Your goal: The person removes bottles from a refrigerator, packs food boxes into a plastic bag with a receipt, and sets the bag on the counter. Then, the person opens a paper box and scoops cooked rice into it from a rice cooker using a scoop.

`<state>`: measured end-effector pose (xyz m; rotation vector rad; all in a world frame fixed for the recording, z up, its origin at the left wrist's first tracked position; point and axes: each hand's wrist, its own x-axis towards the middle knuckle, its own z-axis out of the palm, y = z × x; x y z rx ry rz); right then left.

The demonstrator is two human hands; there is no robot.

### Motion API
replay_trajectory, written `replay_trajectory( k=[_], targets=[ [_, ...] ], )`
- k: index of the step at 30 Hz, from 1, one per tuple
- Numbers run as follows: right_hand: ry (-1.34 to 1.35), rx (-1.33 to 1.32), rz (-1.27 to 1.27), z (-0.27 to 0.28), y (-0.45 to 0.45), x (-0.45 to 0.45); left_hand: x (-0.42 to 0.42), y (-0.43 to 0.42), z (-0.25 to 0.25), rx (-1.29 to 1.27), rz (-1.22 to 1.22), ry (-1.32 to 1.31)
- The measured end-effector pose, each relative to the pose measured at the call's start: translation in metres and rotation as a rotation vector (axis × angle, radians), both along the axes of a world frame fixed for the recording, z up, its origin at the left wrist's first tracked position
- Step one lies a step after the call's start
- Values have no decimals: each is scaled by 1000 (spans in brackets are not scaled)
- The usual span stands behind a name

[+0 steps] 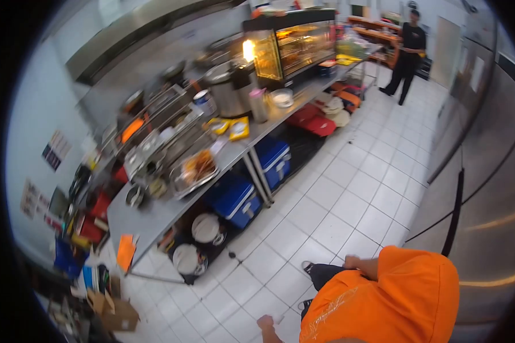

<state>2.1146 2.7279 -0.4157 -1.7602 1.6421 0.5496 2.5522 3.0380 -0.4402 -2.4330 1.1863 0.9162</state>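
Note:
My left hand (265, 323) hangs low over the white floor tiles at the bottom of the view. Its fingers look curled, and a small pale blur beside it is too unclear to name. My right hand (352, 262) is closed like a loose fist beside my dark trousers, with nothing visible in it. An orange shirt (389, 297) covers my torso, partly hiding my legs. Neither hand touches the steel worktable (149, 214), which stands across the floor and holds a metal tray of orange-brown food (198, 167).
Blue coolers (234, 200) and lidded buckets (205, 228) stand under the worktable. A lit glass display warmer (303, 48) sits farther along it. Steel cabinet doors (486, 223) line the right side. A person in dark clothes (411, 51) stands at the back. A cardboard box (115, 313) lies lower left.

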Motion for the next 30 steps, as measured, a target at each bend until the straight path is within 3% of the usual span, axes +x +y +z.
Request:
replay_trajectory(
  k=[1, 4, 7, 10, 12, 13, 14, 15, 17, 19, 21, 24, 30],
  targets=[
    [-79, 154, -52, -15, 6, -11, 3, -36, 4, -6, 10, -25],
    [0, 16, -288, 18, -14, -52, 5, -120, 9, -343, 193, 96],
    [-71, 192, -284, 30, -66, -85, -37, -191, 35, -613, 714, 328],
    [-188, 60, -260, -7, -122, -91, -83, -283, 77, -668, 708, 510],
    [-352, -154, -162, -40, -158, -79, -124, -357, 112, -727, 505, 510],
    [-560, -15, -301, -28, -173, -67, -142, -385, 135, -742, 405, 498],
    [-761, 119, -435, -4, -193, -56, -168, -421, 168, -746, 327, 497],
    [-793, 180, -356, 58, -217, -47, -193, -454, 193, -749, 248, 499],
    [-1082, 149, -366, 96, -254, -32, -217, -517, 184, -817, 15, 507],
    [-1385, 93, -378, 143, -293, -25, -258, -571, 220, -884, -21, 658],
    [-1542, 212, -419, 187, -331, -37, -295, -620, 246, -937, -44, 777],
    [-1548, 293, -547, 222, -380, -70, -330, -679, 277, -989, -92, 850],
    [-1535, 170, -500, 233, -451, -114, -372, -783, 348, -1106, -251, 885]
  ],
)
